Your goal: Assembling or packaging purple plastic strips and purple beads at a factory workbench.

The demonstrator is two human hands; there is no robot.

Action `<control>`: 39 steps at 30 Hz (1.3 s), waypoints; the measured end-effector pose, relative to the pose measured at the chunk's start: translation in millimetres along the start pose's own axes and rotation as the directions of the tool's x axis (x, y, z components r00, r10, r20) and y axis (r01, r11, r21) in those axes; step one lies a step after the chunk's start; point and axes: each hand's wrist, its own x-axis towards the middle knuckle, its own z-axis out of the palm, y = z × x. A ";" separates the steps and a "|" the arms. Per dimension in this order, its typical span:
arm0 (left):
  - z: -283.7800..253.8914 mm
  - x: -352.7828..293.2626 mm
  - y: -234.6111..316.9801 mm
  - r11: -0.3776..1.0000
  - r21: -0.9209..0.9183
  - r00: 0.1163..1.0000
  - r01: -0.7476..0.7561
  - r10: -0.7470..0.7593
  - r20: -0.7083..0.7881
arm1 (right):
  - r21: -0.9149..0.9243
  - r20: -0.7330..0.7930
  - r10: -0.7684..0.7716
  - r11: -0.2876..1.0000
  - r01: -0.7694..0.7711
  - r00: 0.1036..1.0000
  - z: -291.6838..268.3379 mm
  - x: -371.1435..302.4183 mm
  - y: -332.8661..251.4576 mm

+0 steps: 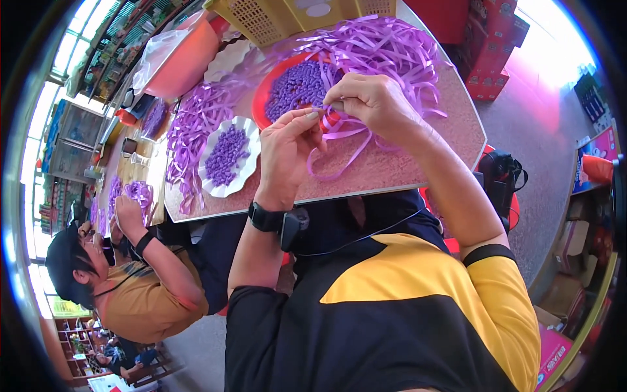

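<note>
Both my hands meet above the near side of a red bowl (262, 108) of small purple pieces (297, 85). Thumb and fingers of my left hand (290, 140) are pinched together. Fingertip to fingertip with it, my right hand (375, 103) pinches too. A purple ribbon (339, 175) runs from between them and loops down onto the pinkish tabletop. Something thin shows at the fingertips, too small to make out. Left of my left hand, a white scalloped dish (247, 171) holds more purple pieces (226, 153). A large heap of purple ribbons (392, 49) lies behind the bowl.
More ribbons (196, 124) hang over the table's left side. A yellow perforated crate (261, 23) and an orange basin (186, 59) stand at the back. A co-worker (147, 294) in a brown shirt handles purple ribbons at left. Red boxes (486, 59) are stacked beyond the table.
</note>
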 end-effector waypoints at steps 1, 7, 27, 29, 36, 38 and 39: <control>-2.7 -1.7 1.3 1.000 -0.002 1.000 0.003 -0.003 0.002 | 0.010 0.016 0.001 1.000 -0.001 1.000 2.2 -0.6 -2.0; -16.1 -12.1 5.9 1.000 0.013 1.000 -0.009 0.009 -0.002 | -0.006 0.048 -0.020 1.000 0.021 0.999 10.0 -3.6 -5.8; -32.4 1.6 3.6 0.989 -0.008 0.987 0.144 -0.143 0.070 | -0.063 0.093 -0.051 0.996 0.057 0.994 11.4 -2.6 7.8; -32.0 1.5 3.2 0.988 -0.007 0.985 0.157 -0.156 0.077 | -0.044 0.092 -0.059 0.997 0.064 0.994 11.4 0.0 5.7; -30.5 -6.0 5.6 0.984 0.015 0.981 0.179 -0.180 0.070 | -0.088 0.085 -0.029 0.995 0.037 0.996 4.3 -0.4 2.3; -29.3 -8.6 5.9 0.986 0.015 0.984 0.166 -0.166 0.065 | 0.101 0.111 -0.025 0.995 0.014 0.993 3.2 0.0 -1.1; -28.5 -9.8 6.3 0.988 0.012 0.986 0.154 -0.154 0.064 | 0.102 0.109 -0.029 0.995 0.018 0.994 3.6 -0.2 -1.7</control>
